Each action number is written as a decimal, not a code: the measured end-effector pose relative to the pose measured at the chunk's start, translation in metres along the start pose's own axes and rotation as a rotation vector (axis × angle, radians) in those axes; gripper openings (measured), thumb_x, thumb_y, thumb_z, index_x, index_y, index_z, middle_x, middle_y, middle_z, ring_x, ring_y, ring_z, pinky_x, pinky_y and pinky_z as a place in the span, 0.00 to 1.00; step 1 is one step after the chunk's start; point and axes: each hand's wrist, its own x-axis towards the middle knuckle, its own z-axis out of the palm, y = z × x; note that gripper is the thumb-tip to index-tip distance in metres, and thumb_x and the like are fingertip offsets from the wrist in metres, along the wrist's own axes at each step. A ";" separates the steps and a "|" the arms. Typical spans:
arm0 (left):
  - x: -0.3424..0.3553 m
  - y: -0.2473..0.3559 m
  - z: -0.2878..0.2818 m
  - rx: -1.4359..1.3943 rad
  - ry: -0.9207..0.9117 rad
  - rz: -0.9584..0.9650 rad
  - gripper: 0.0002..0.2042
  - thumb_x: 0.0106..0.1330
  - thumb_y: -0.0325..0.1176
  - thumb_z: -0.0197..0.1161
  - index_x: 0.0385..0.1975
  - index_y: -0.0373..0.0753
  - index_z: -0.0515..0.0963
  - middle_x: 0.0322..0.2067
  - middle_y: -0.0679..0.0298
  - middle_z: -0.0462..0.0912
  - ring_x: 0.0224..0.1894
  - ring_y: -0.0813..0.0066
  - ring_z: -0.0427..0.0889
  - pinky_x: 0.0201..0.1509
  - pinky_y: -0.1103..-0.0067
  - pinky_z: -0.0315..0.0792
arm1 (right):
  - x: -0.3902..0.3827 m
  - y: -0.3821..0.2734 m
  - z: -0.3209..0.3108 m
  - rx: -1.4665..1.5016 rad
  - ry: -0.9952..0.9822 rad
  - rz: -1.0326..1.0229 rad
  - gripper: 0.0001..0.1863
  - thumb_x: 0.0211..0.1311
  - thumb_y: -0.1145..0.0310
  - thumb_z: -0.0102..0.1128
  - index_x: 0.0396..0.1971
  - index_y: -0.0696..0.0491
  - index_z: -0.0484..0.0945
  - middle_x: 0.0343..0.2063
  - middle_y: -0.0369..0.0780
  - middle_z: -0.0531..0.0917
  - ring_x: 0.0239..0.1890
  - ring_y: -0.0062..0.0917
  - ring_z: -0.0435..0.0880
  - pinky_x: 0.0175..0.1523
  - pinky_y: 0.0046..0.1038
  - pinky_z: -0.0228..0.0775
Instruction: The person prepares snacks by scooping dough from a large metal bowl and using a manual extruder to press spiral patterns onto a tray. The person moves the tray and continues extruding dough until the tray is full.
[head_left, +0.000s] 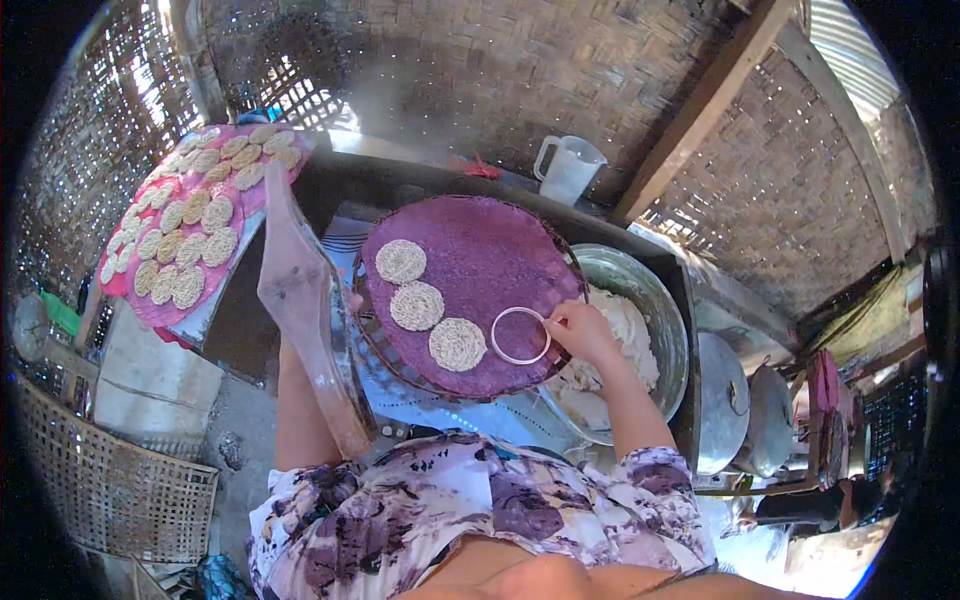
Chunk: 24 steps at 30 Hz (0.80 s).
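My right hand (580,332) pinches the edge of a thin white ring (520,335) between thumb and fingers. The ring lies on or just over a round woven tray lined with purple cloth (480,250). Three pale discs of coiled noodle strands lie on the tray's left part: an upper disc (401,262), a middle disc (417,305) and a lower disc (458,344), the nearest to the ring. A long wooden lever (297,290) rises in front of my left forearm (303,420) and hides most of my left hand, whose fingers I cannot make out.
Right of the tray stands a large metal basin (665,310) of white dough. A clear plastic jug (572,170) sits behind. Many noodle discs (190,210) cover pink cloths at the far left. Metal lids (720,400) lean at the right. Woven bamboo walls (450,80) surround the place.
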 end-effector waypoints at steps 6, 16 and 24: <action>0.004 -0.030 0.008 0.672 0.058 0.307 0.22 0.41 0.33 0.71 0.38 0.34 0.73 0.30 0.62 0.75 0.33 0.76 0.74 0.35 0.79 0.72 | -0.007 -0.001 0.008 0.007 0.023 -0.018 0.12 0.46 0.58 0.54 0.19 0.52 0.78 0.25 0.41 0.78 0.31 0.36 0.77 0.34 0.35 0.68; -0.016 -0.024 0.035 0.903 0.131 0.415 0.24 0.43 0.41 0.68 0.39 0.36 0.72 0.33 0.60 0.75 0.33 0.71 0.73 0.35 0.74 0.69 | -0.025 -0.012 0.015 -0.014 0.075 0.084 0.12 0.46 0.57 0.53 0.22 0.49 0.78 0.27 0.40 0.78 0.32 0.35 0.77 0.35 0.37 0.69; -0.009 -0.038 0.034 0.247 0.041 0.386 0.16 0.54 0.41 0.58 0.36 0.35 0.73 0.29 0.57 0.77 0.23 0.68 0.76 0.23 0.72 0.71 | -0.016 -0.014 0.017 -0.013 0.060 0.098 0.13 0.45 0.57 0.52 0.22 0.50 0.78 0.28 0.41 0.78 0.32 0.36 0.77 0.37 0.37 0.69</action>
